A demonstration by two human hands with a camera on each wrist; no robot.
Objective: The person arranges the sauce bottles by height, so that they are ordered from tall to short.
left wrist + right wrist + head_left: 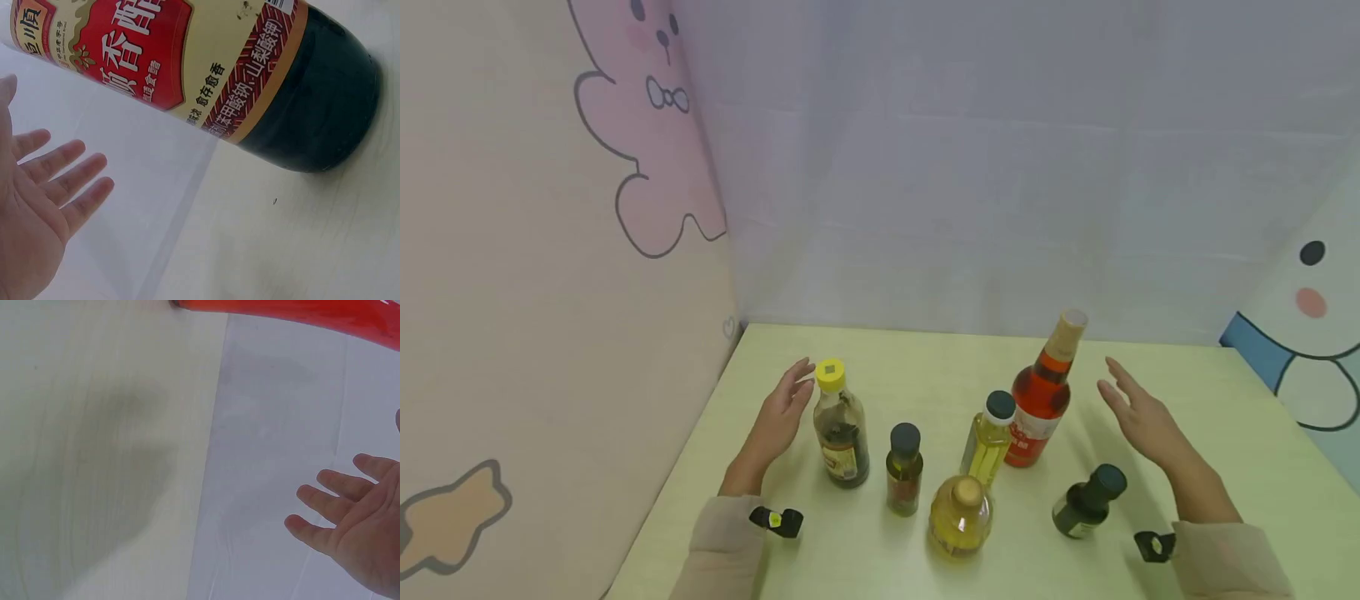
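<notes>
My left hand (777, 419) hovers just left of a yellow-capped vinegar bottle (841, 437), fingers relaxed and holding nothing. In the left wrist view that vinegar bottle (187, 62) shows its red and cream label and dark base, with my left hand (37, 212) apart from it. On the other side, my right hand (1150, 421) is raised with loose fingers and holds nothing. Nearest to it are a tall red bottle (1040, 400) with a tan neck and a small dark bottle (1086, 502). Only part of the red bottle (325, 312) shows in the right wrist view, above my right hand (365, 515).
Between the hands stand a small black-capped bottle (904, 471), a dark-capped bottle of yellow liquid (987, 450) and a round golden-capped bottle (961, 521). All share a pale table (880, 354). Behind it hangs a whitish curtain (962, 208); a patterned wall (535, 333) flanks the left.
</notes>
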